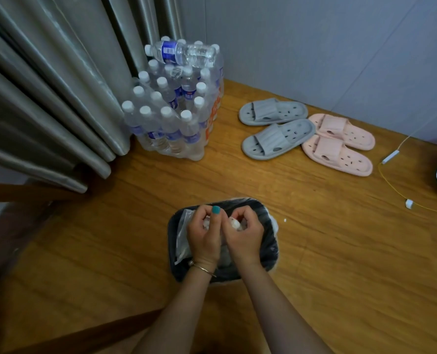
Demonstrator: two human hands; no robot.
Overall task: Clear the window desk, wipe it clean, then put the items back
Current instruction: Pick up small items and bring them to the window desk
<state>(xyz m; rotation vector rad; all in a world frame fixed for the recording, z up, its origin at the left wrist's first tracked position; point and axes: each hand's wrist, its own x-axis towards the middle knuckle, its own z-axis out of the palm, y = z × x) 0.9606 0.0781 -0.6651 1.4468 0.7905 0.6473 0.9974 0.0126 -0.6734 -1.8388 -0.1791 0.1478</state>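
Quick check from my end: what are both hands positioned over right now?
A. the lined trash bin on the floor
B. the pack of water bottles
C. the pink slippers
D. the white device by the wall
A: the left hand and right hand sit together, fingers curled round small whitish scraps, directly above the bag-lined trash bin on the wooden floor.
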